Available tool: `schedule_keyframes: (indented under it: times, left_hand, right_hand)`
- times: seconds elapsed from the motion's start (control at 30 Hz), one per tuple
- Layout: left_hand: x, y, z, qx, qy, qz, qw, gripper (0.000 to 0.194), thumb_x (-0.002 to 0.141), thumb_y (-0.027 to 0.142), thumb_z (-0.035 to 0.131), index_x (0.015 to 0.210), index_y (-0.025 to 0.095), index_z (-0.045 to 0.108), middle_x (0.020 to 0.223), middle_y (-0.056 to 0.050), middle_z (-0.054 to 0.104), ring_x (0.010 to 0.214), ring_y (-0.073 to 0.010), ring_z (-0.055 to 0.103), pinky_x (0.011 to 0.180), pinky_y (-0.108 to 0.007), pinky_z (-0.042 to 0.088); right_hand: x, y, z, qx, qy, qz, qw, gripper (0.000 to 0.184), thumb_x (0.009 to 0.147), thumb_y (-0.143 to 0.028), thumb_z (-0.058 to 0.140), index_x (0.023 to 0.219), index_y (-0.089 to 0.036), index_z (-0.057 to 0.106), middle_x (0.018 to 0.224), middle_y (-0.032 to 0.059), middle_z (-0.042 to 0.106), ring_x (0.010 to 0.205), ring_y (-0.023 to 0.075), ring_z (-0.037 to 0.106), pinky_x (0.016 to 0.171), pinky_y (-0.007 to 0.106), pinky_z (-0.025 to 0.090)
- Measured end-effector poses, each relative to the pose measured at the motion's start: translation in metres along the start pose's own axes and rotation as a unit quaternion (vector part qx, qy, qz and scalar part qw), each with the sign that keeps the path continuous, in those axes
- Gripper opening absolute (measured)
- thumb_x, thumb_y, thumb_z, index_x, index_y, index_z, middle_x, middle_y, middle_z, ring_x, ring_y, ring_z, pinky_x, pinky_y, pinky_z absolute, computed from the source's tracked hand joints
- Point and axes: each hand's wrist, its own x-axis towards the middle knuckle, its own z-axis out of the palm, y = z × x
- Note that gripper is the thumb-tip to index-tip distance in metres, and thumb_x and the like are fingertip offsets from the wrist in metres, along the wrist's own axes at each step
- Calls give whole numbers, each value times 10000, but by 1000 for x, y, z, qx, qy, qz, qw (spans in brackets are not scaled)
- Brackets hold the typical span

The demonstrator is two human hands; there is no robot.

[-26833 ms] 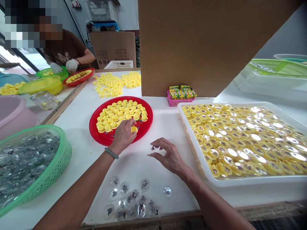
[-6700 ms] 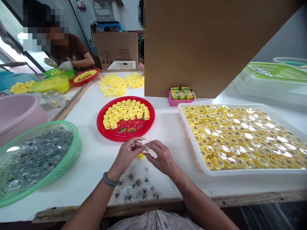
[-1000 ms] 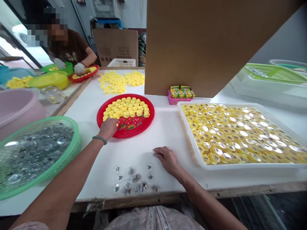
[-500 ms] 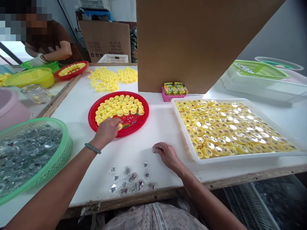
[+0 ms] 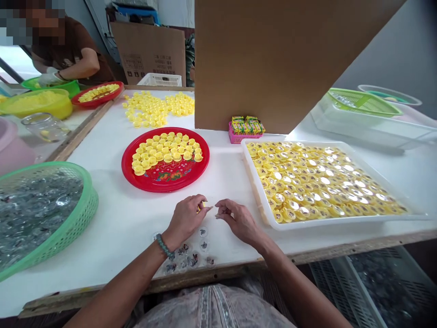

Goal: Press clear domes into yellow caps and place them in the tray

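Our left hand [image 5: 187,216] pinches a yellow cap [image 5: 200,206]; our right hand [image 5: 239,222] curls nearly closed, contents unclear.
Light, level grips serve us best above the surface [image 5: 109,228].

A grey-green beaded bracelet [image 5: 165,246] circles the left wrist [image 5: 170,241], and the mottled greyish garment [image 5: 184,307] looks possibly zipped.

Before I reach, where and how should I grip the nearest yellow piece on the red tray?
Probably pinch the yellow piece by its raised round middle, above the wider brim, coming from the near side: other pieces crowd behind it, but none stands between it and the near rim of the red tray.
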Motion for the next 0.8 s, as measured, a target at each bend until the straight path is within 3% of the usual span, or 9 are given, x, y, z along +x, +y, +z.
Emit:
schedule_keyframes:
  times: [0.13,0.37,0.53,0.63,0.73,0.8]
  left_hand:
    - [-10,2,4,-257,-67,-78,961,246,740,254,600,983,213,606,741,-2,664,636,-137,582,579,-242,417]
    - [-19,-5,10,-412,-98,-135,896,305,709,246,637,997,150,605,604,17,600,524,-110,533,543,-249,421]
    - [-23,-4,7,-550,-35,-205,809,317,683,319,706,930,146,607,648,11,607,573,-87,540,588,-227,421]
    - [-25,-3,12,-603,5,-222,767,303,664,294,732,892,143,601,687,3,619,603,-77,544,605,-209,415]
    - [-26,0,19,-618,17,-218,755,305,658,289,734,890,151,592,720,-9,636,646,-102,575,646,-235,439]
    - [-26,-1,19,-592,14,-199,781,284,689,303,700,908,160,588,766,-26,654,689,-127,599,686,-268,457]
  right_hand:
    - [2,-18,0,34,-28,-38,998,229,807,-85,526,995,-214,544,792,-8,653,748,127,596,677,230,444]
    - [3,-20,9,64,-29,-46,996,275,808,-63,524,1037,-215,525,785,-23,641,726,108,599,684,222,457]
    - [-2,-18,17,3,70,-29,997,159,792,-204,623,946,-200,585,857,33,620,720,136,579,661,252,482]
    - [-7,-21,26,-23,87,-25,996,195,799,-244,622,991,-212,614,852,45,619,701,142,578,618,248,491]
    - [-11,-24,33,-27,88,-26,995,257,804,-244,614,1061,-237,616,873,46,619,705,141,580,608,242,495]
    - [-11,-25,36,-21,99,-13,995,238,800,-243,613,1038,-240,625,866,42,621,689,137,580,600,240,496]
